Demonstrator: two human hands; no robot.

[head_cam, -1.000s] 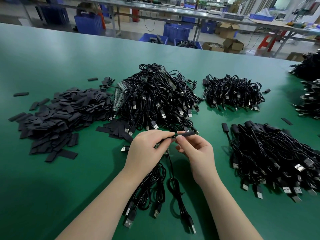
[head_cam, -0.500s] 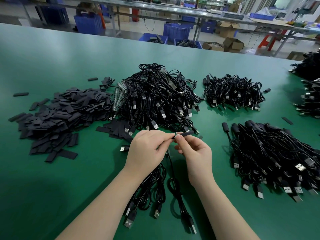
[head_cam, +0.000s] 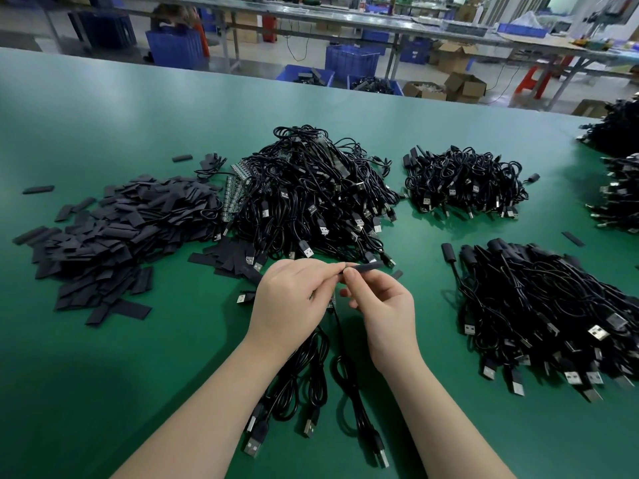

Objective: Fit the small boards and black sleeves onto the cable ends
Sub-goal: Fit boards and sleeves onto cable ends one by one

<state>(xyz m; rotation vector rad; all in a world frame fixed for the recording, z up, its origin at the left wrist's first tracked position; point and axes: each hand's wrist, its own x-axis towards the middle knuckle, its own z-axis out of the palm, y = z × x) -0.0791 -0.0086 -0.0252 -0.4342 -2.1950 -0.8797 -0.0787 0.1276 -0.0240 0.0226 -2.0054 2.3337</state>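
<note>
My right hand (head_cam: 383, 302) pinches a black sleeve (head_cam: 366, 267) that points up and right. My left hand (head_cam: 294, 299) grips a cable end with a small board (head_cam: 331, 302) just below its fingers, its fingertips meeting the sleeve's near end. That cable (head_cam: 349, 375) hangs down from the hands onto the green table (head_cam: 103, 392). Two more coiled cables (head_cam: 297, 385) lie under my left wrist. How far the sleeve sits over the cable end is hidden by my fingers.
A heap of loose black sleeves (head_cam: 114, 233) lies at the left, a strip of small boards (head_cam: 233, 191) beside it. Big cable pile (head_cam: 311, 195) in the middle, smaller piles (head_cam: 463, 181) behind right, sleeved cables (head_cam: 553, 312) at the right.
Both hands have stayed nearly in place; my right fingers have shifted slightly along the sleeve toward my left fingertips.
</note>
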